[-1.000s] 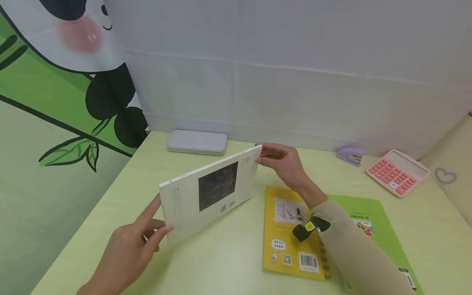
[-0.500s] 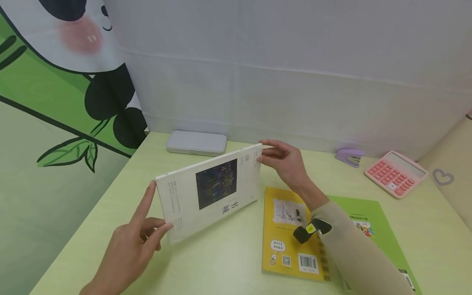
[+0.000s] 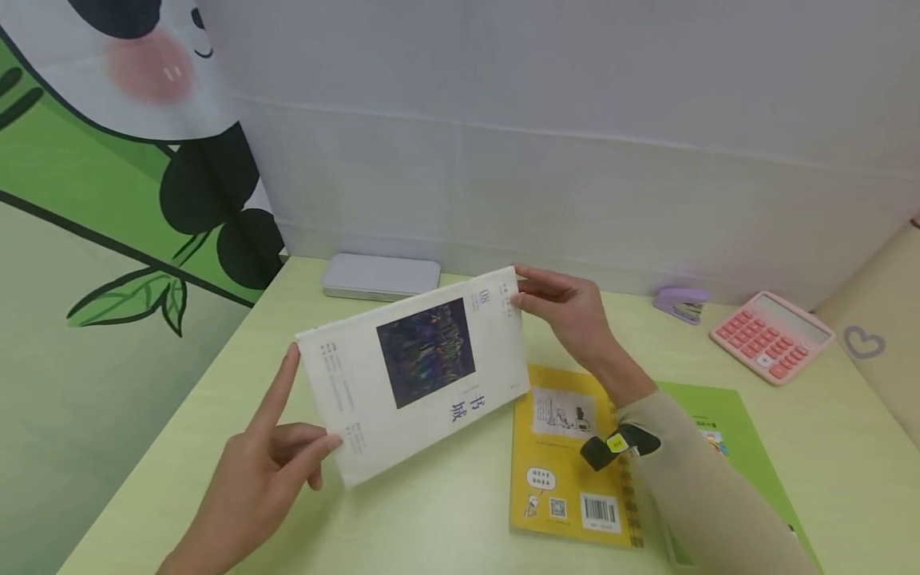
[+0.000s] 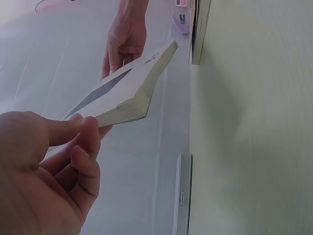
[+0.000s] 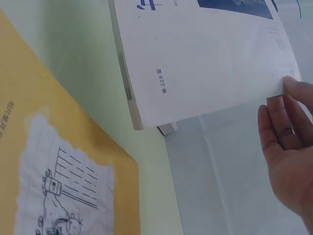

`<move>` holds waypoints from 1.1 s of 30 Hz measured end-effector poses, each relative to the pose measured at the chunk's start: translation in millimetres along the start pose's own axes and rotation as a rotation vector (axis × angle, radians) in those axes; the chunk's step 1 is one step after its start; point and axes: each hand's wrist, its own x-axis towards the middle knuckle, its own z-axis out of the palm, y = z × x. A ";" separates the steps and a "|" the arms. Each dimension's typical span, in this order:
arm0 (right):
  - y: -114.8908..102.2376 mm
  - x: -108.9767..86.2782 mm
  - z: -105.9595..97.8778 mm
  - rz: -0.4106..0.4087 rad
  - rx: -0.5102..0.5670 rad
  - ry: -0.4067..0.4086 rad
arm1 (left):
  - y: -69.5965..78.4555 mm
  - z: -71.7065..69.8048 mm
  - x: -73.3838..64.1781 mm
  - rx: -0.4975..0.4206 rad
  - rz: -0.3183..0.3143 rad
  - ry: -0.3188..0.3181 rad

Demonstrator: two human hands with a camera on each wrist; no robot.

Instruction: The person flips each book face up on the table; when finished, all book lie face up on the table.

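A white book (image 3: 424, 375) with a dark square picture on its cover is held tilted above the table between both hands. My left hand (image 3: 251, 471) pinches its left edge between thumb and fingers, the index finger stretched up along that edge. At the far upper right corner, my right hand (image 3: 568, 311) grips it, thumb on the cover and fingers behind. The left wrist view shows the page edges of the book (image 4: 132, 105) in a slight fan. In the right wrist view, the right thumb presses the corner of the cover of the book (image 5: 205, 73).
Right of the held book lies a yellow spiral-bound book (image 3: 561, 487), beside a green book (image 3: 740, 439) partly under the right forearm. A grey flat case (image 3: 381, 275) stands at the back edge. A purple stapler (image 3: 681, 303) and a pink calculator (image 3: 772, 337) sit at the back right.
The book has tipped so its cover faces up more, and its right end has risen a little and shifted right with my right hand. The left hand keeps nearly the same place.
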 end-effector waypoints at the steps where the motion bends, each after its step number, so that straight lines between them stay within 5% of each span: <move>1: -1.3 -0.5 -2.6 0.003 0.003 -0.014 | 0.1 -0.1 0.4 -0.025 -0.004 -0.003; 17: -15.2 -8.6 -54.2 0.063 -0.089 -0.404 | 6.0 2.7 9.7 -0.234 -0.204 -0.140; 26: -9.2 -10.0 -64.9 0.131 -0.132 -0.420 | 3.1 8.2 16.3 -0.343 -0.192 -0.249; 33: 8.1 -14.7 -66.6 0.199 -0.171 -0.443 | -8.2 12.0 19.9 -0.405 -0.205 -0.440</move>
